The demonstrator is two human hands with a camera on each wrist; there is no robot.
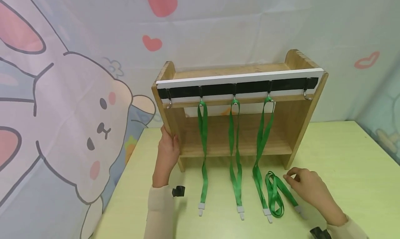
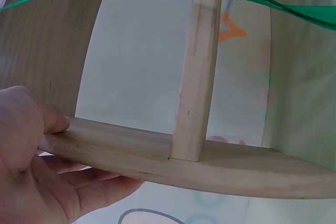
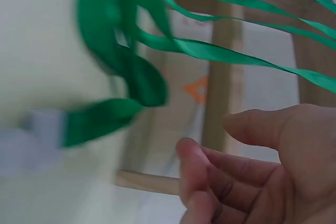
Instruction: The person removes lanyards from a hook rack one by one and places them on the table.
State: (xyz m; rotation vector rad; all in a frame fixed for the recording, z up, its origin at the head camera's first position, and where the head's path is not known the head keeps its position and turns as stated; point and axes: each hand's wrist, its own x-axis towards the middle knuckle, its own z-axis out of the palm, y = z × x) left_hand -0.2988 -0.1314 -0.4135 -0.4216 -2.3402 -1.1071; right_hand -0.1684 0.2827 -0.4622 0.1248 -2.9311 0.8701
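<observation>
A wooden shelf [image 1: 235, 151] stands on the table. My left hand [image 1: 168, 148] grips its left side panel, thumb on the inner face and fingers round the outside, as the left wrist view shows on the panel's edge [image 2: 131, 166]. Three green lanyards with pale plastic clips hang from hooks: a left one [image 1: 203, 128], a middle one [image 1: 231, 134] and a right one [image 1: 260, 141]. A fourth, loosely folded lanyard [image 1: 275, 194] lies on the table in front. Just right of it is my right hand [image 1: 309, 185], fingers bent loosely and thumb apart, with nothing between them in the right wrist view.
A white rail with a black strip [image 1: 218, 90] crosses the shelf's upper front. Its end hooks, the left hook [image 1: 169, 103] and the right hook [image 1: 306, 95], carry nothing. Behind the pale green table [image 1: 340, 152] hangs a printed cloth [image 1: 218, 34] with a cartoon rabbit.
</observation>
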